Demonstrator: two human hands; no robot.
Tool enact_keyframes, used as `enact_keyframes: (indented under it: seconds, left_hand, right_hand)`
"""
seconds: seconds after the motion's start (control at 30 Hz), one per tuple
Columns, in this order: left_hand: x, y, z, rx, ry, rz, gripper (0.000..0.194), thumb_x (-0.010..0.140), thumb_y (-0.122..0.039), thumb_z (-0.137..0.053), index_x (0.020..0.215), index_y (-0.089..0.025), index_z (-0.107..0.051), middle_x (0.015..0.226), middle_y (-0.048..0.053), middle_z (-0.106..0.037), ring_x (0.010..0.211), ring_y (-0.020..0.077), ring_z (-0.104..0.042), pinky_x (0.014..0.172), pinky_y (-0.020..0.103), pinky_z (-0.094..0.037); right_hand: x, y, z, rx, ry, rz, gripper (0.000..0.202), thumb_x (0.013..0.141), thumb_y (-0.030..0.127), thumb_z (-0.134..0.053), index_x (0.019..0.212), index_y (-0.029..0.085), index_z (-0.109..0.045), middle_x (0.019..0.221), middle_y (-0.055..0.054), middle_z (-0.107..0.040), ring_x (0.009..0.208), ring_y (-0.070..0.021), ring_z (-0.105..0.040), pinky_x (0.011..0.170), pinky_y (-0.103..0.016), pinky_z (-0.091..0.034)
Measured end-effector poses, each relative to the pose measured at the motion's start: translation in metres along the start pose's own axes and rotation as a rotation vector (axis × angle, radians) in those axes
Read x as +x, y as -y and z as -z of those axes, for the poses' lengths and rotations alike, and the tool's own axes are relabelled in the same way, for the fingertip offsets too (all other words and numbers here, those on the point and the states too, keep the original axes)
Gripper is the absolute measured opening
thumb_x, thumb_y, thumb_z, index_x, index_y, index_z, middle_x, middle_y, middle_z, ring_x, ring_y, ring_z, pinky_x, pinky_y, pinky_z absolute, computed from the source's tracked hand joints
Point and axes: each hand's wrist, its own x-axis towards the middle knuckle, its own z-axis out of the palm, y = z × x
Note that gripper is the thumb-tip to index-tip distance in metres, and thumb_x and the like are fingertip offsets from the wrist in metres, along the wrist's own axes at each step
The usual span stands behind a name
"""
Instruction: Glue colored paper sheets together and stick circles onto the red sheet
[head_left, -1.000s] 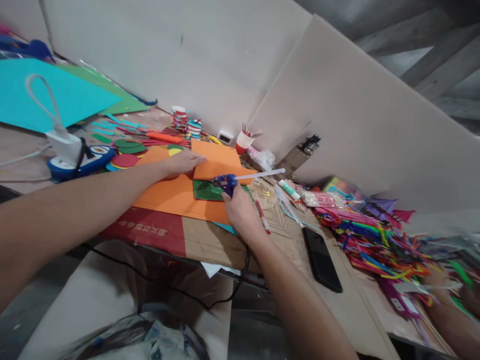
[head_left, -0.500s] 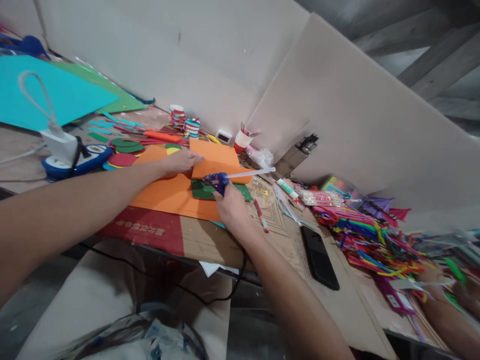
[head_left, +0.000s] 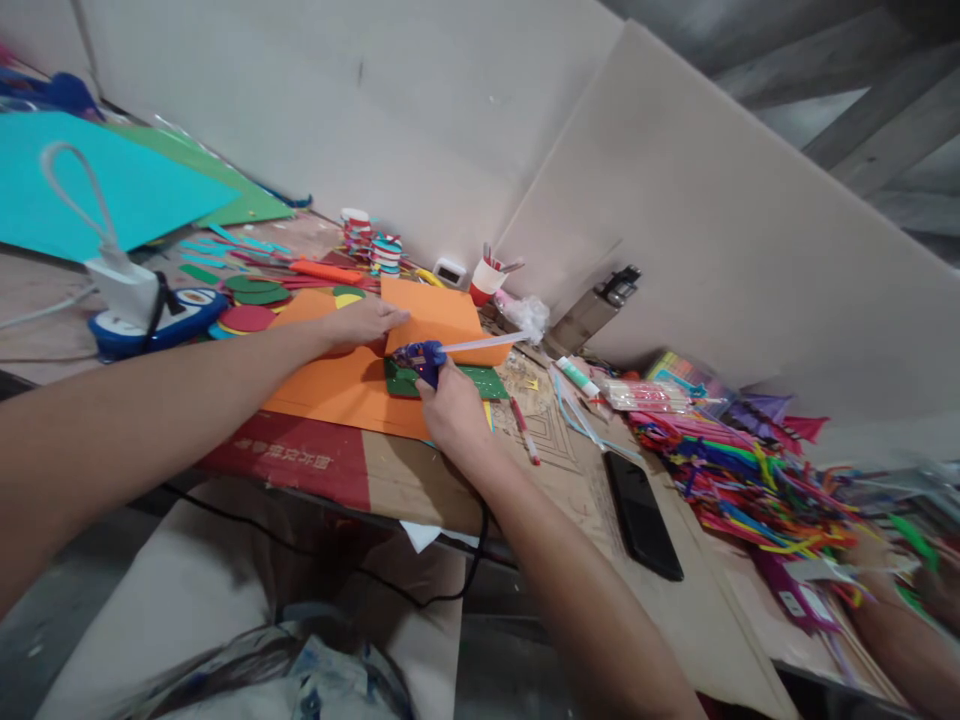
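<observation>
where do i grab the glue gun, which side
Take the glue gun by its handle, probably from the near right, as the right hand does: its front points left over the green sheet, while the white stick juts right.

A black phone (head_left: 643, 513) lies on brown cardboard (head_left: 709, 615); vivid pipe cleaners (head_left: 750, 485) heap up at right; a dark-capped bottle (head_left: 589, 318) sits near the pale wall (head_left: 675, 200); a red-and-white cup (head_left: 486, 283) holds slender tools; at far left, a turquoise sheet (head_left: 97, 190) overlaps a green one (head_left: 259, 207).
</observation>
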Motion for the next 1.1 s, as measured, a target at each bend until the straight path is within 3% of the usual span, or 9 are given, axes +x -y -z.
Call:
enact_keyframes:
  seconds: [0.1, 0.27, 0.43, 0.6, 0.8, 1.1]
  left_hand:
    - [0.001, 0.001, 0.001, 0.058, -0.016, -0.002, 0.039, 0.090, -0.040, -0.048, 0.058, -0.019, -0.043, 0.046, -0.002, -0.043, 0.042, 0.0109, -0.045, 0.044, 0.022, -0.040]
    - [0.004, 0.006, 0.001, -0.080, 0.041, -0.001, 0.031, 0.087, -0.041, -0.051, 0.068, -0.017, -0.057, 0.060, 0.002, -0.058, 0.050, 0.0136, -0.054, 0.048, 0.023, -0.044]
    - [0.007, 0.013, 0.001, -0.071, 0.049, -0.012, 0.035, 0.087, -0.042, -0.052, 0.064, -0.017, -0.055, 0.054, 0.001, -0.054, 0.047, 0.0113, -0.050, 0.044, 0.020, -0.040]
    - [0.002, 0.009, 0.000, -0.111, 0.057, 0.010, 0.028, 0.084, -0.041, -0.056, 0.073, -0.016, -0.061, 0.069, 0.005, -0.065, 0.057, 0.0153, -0.060, 0.050, 0.023, -0.047]
    - [0.002, 0.008, -0.001, -0.105, 0.050, 0.012, 0.029, 0.085, -0.039, -0.054, 0.071, -0.015, -0.060, 0.066, 0.004, -0.062, 0.055, 0.0143, -0.058, 0.049, 0.022, -0.047]
    - [0.002, 0.007, 0.000, -0.112, 0.072, 0.041, 0.027, 0.083, -0.039, -0.057, 0.074, -0.015, -0.063, 0.072, 0.005, -0.066, 0.061, 0.0170, -0.063, 0.053, 0.023, -0.050]
  right_hand:
    - [-0.001, -0.002, 0.003, 0.001, 0.011, -0.010, 0.027, 0.087, 0.024, -0.051, 0.112, 0.014, -0.056, 0.108, -0.013, -0.068, 0.099, -0.0262, -0.065, 0.082, -0.032, -0.047]
    - [-0.006, -0.006, 0.006, -0.006, 0.003, -0.037, 0.025, 0.088, 0.024, -0.052, 0.111, 0.016, -0.056, 0.110, -0.013, -0.068, 0.100, -0.0250, -0.065, 0.082, -0.031, -0.047]
    - [-0.002, -0.008, 0.006, -0.013, 0.016, -0.052, 0.024, 0.087, 0.025, -0.053, 0.109, 0.017, -0.057, 0.107, -0.012, -0.069, 0.099, -0.0242, -0.065, 0.082, -0.030, -0.047]
    - [-0.008, -0.037, 0.023, -0.033, -0.025, -0.191, 0.027, 0.088, 0.027, -0.051, 0.111, 0.015, -0.059, 0.104, -0.014, -0.069, 0.098, -0.0267, -0.066, 0.081, -0.033, -0.048]
    - [-0.006, -0.078, 0.041, -0.089, -0.142, -0.306, 0.026, 0.087, 0.025, -0.053, 0.108, 0.012, -0.061, 0.104, -0.018, -0.067, 0.103, -0.0277, -0.064, 0.087, -0.035, -0.047]
    - [-0.007, -0.088, 0.047, -0.078, -0.171, -0.342, 0.030, 0.089, 0.031, -0.050, 0.111, 0.012, -0.060, 0.106, -0.019, -0.068, 0.102, -0.0295, -0.064, 0.087, -0.037, -0.047]
